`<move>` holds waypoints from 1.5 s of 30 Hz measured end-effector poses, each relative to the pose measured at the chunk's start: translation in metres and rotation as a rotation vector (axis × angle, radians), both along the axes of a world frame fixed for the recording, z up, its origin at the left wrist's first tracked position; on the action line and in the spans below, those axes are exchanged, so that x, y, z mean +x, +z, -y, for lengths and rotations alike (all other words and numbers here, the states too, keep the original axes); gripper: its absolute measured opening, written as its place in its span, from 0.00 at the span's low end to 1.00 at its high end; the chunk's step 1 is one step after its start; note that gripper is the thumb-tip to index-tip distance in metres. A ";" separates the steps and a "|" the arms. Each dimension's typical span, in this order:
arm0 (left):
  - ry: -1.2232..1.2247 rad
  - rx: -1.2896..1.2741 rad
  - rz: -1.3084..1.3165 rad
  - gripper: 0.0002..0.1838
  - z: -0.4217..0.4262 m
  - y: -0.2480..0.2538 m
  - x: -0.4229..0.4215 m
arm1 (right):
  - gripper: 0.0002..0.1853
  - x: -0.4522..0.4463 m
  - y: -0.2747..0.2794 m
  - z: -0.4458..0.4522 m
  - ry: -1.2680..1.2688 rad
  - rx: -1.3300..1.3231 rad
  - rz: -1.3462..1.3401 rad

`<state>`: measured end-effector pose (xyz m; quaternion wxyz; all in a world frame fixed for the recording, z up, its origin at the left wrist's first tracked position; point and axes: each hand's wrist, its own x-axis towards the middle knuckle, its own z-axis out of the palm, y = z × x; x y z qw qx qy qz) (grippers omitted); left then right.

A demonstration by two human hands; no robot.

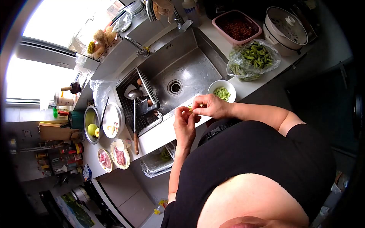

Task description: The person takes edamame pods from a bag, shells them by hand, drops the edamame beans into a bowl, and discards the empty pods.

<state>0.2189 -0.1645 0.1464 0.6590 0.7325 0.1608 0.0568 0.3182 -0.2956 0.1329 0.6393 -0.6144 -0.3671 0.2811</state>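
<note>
Both hands are close together over the counter's front edge. My left hand and my right hand pinch a small green pod between them; the fingers hide most of it. Just beyond my right hand stands a white bowl with shelled green beans in it. Farther right on the counter lies a clear plastic bag filled with green pods.
Behind my hands is a steel sink with a dish rack at its left. Left are a metal bowl, a white plate and two plates of meat. A pink basin and a lidded pot stand at the back right.
</note>
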 end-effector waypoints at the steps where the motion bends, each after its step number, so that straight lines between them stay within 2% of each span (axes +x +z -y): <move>1: -0.016 0.010 -0.014 0.12 0.001 0.002 0.001 | 0.07 -0.002 -0.002 0.000 0.002 0.097 -0.321; 2: -0.017 0.005 -0.013 0.12 0.001 0.001 0.000 | 0.05 0.005 -0.003 0.006 -0.016 -0.046 -0.607; 4: 0.062 -0.020 0.019 0.11 -0.001 -0.004 -0.005 | 0.04 0.015 -0.019 0.016 -0.095 0.177 -0.930; 6: 0.089 0.079 -0.004 0.12 -0.013 -0.010 -0.017 | 0.07 0.026 -0.028 0.029 -0.198 0.282 -1.018; 8: 0.175 0.085 0.005 0.12 -0.027 -0.022 -0.035 | 0.07 0.032 -0.028 0.040 -0.318 0.253 -0.948; 10: 0.297 0.160 -0.037 0.11 -0.042 -0.029 -0.057 | 0.10 0.034 -0.036 0.048 -0.329 0.257 -0.921; 12: 0.442 0.218 0.046 0.11 -0.062 -0.051 -0.086 | 0.14 0.034 -0.041 0.052 -0.407 0.251 -0.842; 13: 0.482 0.275 0.066 0.10 -0.064 -0.043 -0.096 | 0.16 0.035 -0.047 0.055 -0.377 0.262 -0.782; 14: 0.545 0.380 0.065 0.09 -0.078 -0.056 -0.113 | 0.16 0.034 -0.046 0.055 -0.384 0.261 -0.782; 15: 0.590 0.455 -0.020 0.10 -0.078 -0.042 -0.122 | 0.17 0.033 -0.044 0.055 -0.388 0.248 -0.755; 16: 0.610 0.575 -0.033 0.11 -0.096 -0.058 -0.143 | 0.17 0.032 -0.043 0.054 -0.392 0.234 -0.729; 18: 0.649 0.770 -0.165 0.12 -0.103 -0.047 -0.166 | 0.18 0.032 -0.043 0.055 -0.400 0.223 -0.731; 22: 0.670 0.974 -0.366 0.12 -0.131 -0.070 -0.214 | 0.18 0.042 -0.035 0.078 -0.452 0.148 -0.591; 24: 0.533 1.009 -0.539 0.13 -0.148 -0.086 -0.233 | 0.14 0.056 -0.028 0.093 -0.562 0.116 -0.430; 25: 0.528 1.006 -0.533 0.13 -0.144 -0.083 -0.228 | 0.13 0.067 -0.032 0.105 -0.688 0.052 -0.284; 26: 0.501 1.060 -0.560 0.14 -0.138 -0.079 -0.225 | 0.11 0.085 -0.044 0.127 -0.730 -0.076 -0.132; 27: 0.474 1.113 -0.588 0.15 -0.133 -0.074 -0.220 | 0.08 0.094 -0.030 0.142 -0.860 -0.202 0.018; 28: 0.471 1.110 -0.583 0.15 -0.132 -0.072 -0.215 | 0.07 0.107 -0.032 0.160 -1.031 -0.370 0.338; 30: 0.486 1.039 -0.535 0.17 -0.129 -0.066 -0.206 | 0.08 0.118 -0.012 0.193 -1.107 -0.754 0.565; 32: 0.499 1.028 -0.523 0.19 -0.127 -0.062 -0.194 | 0.10 0.134 -0.016 0.216 -0.992 -1.188 0.498; 34: 0.472 0.992 -0.388 0.20 -0.130 -0.059 -0.186 | 0.12 0.141 -0.019 0.220 -0.854 -1.459 0.350; 38: 0.459 1.033 -0.324 0.22 -0.118 -0.042 -0.160 | 0.13 0.140 -0.031 0.216 -0.897 -1.404 0.310; 40: 0.449 0.987 -0.247 0.21 -0.108 -0.032 -0.145 | 0.12 0.138 -0.044 0.215 -1.103 -1.285 0.405; 41: 0.446 0.988 -0.246 0.21 -0.103 -0.027 -0.137 | 0.12 0.136 -0.043 0.216 -1.105 -1.285 0.403; 43: 0.434 0.942 -0.152 0.18 -0.092 -0.018 -0.121 | 0.12 0.130 -0.024 0.211 -1.095 -1.215 0.259; 45: 0.416 0.912 -0.082 0.16 -0.081 -0.011 -0.102 | 0.12 0.124 -0.009 0.209 -1.090 -1.141 0.291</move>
